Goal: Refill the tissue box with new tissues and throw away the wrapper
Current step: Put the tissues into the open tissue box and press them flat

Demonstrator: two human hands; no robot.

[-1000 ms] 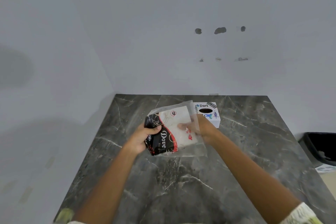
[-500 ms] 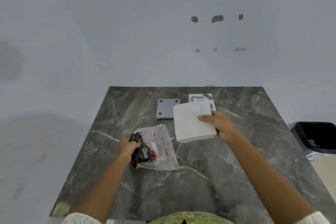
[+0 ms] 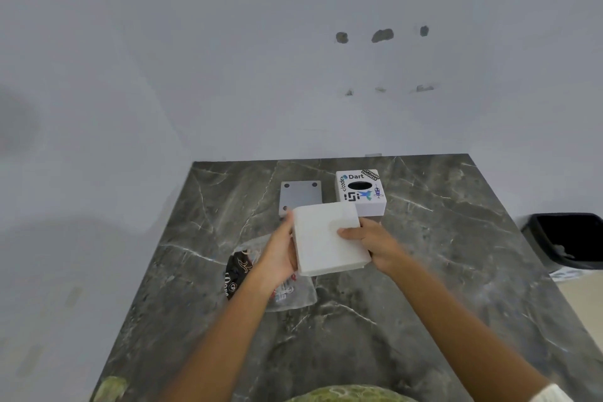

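Note:
A thick white stack of tissues (image 3: 326, 238) is held above the table between both hands. My left hand (image 3: 280, 254) presses its left edge and my right hand (image 3: 375, 243) grips its right side, thumb on top. The white tissue box (image 3: 360, 192), covered in stickers with a dark oval opening, stands just beyond the stack. Its grey base plate (image 3: 300, 197) lies flat to the left of the box. The empty clear wrapper (image 3: 257, 277) with black and red print lies on the table under my left wrist, partly hidden.
The dark marble table (image 3: 424, 287) stands in a corner of pale walls. A black waste bin (image 3: 567, 238) sits on the floor past the table's right edge.
My left hand let go of the wrapper, which now lies on the table, and came up to the stack's left edge. My right hand brought the tissues nearer.

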